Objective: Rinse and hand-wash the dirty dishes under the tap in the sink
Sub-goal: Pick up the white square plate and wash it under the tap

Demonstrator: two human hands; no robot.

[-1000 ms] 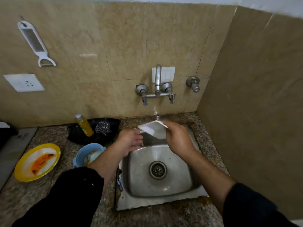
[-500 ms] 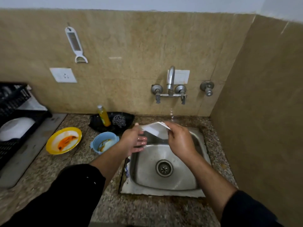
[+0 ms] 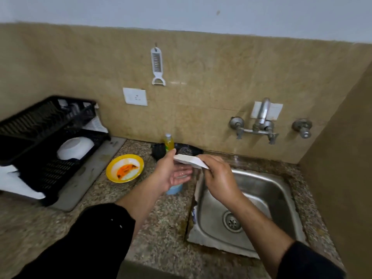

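Head view — bottle [image 3: 168, 142] label blurred.

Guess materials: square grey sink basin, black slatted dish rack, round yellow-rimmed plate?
Square grey sink basin: stainless steel, brushed; soft metallic glare. Black slatted dish rack: likely plastic, matte moulded slats. Round yellow-rimmed plate: plastic or melamine, glossy; can't confirm.

Rack [image 3: 30, 121] left of plate [image 3: 109, 170], sink [image 3: 271, 190] right

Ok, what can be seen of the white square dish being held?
The white square dish is shallow, smooth, nearly edge-on, tilted down to the right. The right hand grips its right edge; the left hand lies open beneath, thumb at its left corner. It hangs above the left rim of the steel sink.
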